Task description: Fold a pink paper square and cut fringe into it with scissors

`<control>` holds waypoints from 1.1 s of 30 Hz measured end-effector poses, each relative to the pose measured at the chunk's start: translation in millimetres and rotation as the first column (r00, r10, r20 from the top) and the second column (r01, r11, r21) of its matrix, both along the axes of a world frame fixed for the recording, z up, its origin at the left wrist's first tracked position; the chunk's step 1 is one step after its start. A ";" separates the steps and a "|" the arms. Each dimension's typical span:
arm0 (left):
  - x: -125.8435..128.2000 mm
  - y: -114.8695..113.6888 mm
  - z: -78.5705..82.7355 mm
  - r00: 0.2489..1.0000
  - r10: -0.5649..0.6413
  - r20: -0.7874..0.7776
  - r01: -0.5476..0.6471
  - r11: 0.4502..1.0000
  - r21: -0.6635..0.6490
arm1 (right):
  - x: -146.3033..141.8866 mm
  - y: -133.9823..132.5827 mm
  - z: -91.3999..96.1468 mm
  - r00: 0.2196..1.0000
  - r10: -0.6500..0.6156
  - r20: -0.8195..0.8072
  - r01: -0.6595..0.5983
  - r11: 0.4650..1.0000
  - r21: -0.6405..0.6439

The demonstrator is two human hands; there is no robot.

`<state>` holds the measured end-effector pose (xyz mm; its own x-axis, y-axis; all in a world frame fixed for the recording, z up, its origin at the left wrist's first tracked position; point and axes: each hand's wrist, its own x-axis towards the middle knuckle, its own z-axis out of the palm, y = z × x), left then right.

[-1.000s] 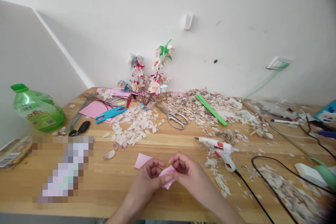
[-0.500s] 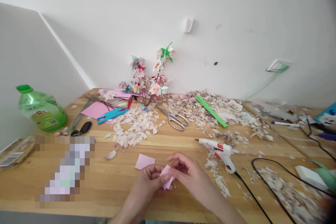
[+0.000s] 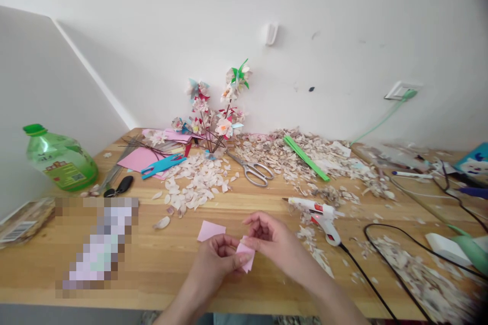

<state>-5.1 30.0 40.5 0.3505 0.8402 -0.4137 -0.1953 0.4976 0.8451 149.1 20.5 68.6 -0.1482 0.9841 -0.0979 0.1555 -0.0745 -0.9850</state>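
Note:
Between my two hands is a small folded piece of pink paper (image 3: pixel 247 258). My left hand (image 3: pixel 217 260) pinches its left side between thumb and fingers. At its upper edge, the thumb and forefinger of my right hand (image 3: pixel 269 236) close on the paper, the other fingers curled. Just beyond my left hand a second pink paper piece (image 3: pixel 210 230) lies flat on the wooden table (image 3: pixel 160 269). To the right of my hands rests a white hot glue gun (image 3: pixel 318 216), its nozzle pointing left and its black cord trailing toward me.
Scissors (image 3: pixel 256 171) lie beyond my hands, beside loose pale petals (image 3: pixel 198 183). Branches with petal flowers (image 3: pixel 224 127) stand near the wall. Green paper strips (image 3: pixel 306 157) rest on a petal heap. A green bottle (image 3: pixel 61 160) stands at left; a black cable (image 3: pixel 369 249) loops at right.
The folded pink paper has turned slightly, showing more of its face toward me. My right hand has risen a little at its top edge. The view has shifted slightly.

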 end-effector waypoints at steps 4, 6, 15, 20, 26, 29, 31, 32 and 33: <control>0.3 -2.6 -2.0 1.000 0.021 -0.011 -0.022 0.998 -0.058 | 0.4 -0.6 -1.2 0.997 0.060 0.054 -0.058 0.998 -0.035; 0.0 -4.0 0.4 1.000 0.006 -0.015 -0.007 0.996 -0.085 | -0.6 -0.4 -0.5 0.994 0.051 0.092 -0.049 0.999 -0.022; -2.7 -5.7 6.1 0.993 -0.102 0.067 0.105 0.993 -0.053 | -3.1 2.2 4.7 0.994 0.043 0.098 -0.039 0.999 -0.035; -1.9 1.0 -2.7 0.992 -0.085 0.093 0.079 0.995 0.065 | -4.4 1.5 6.6 0.981 0.001 0.192 0.001 1.000 -0.011; -0.7 0.2 5.1 1.000 -0.022 -0.002 0.021 1.000 -0.022 | -7.3 1.7 7.0 0.989 -0.010 0.145 0.014 1.000 -0.025; -1.9 -2.1 8.2 0.999 -0.029 -0.021 0.028 0.999 -0.042 | -8.9 2.2 5.7 0.991 -0.004 0.136 0.010 0.999 -0.042; -3.2 -2.9 7.9 0.999 -0.040 -0.016 0.040 0.998 -0.042 | -9.8 2.6 5.2 0.991 -0.012 0.132 0.018 0.999 -0.042; -3.9 -3.1 7.4 0.999 -0.045 -0.009 0.045 0.998 -0.038 | -10.1 2.8 5.0 0.992 -0.013 0.126 0.018 0.999 -0.043; -4.6 -3.1 6.8 0.999 -0.050 -0.004 0.050 0.998 -0.035 | -10.3 3.0 5.0 0.993 -0.009 0.118 0.015 0.999 -0.044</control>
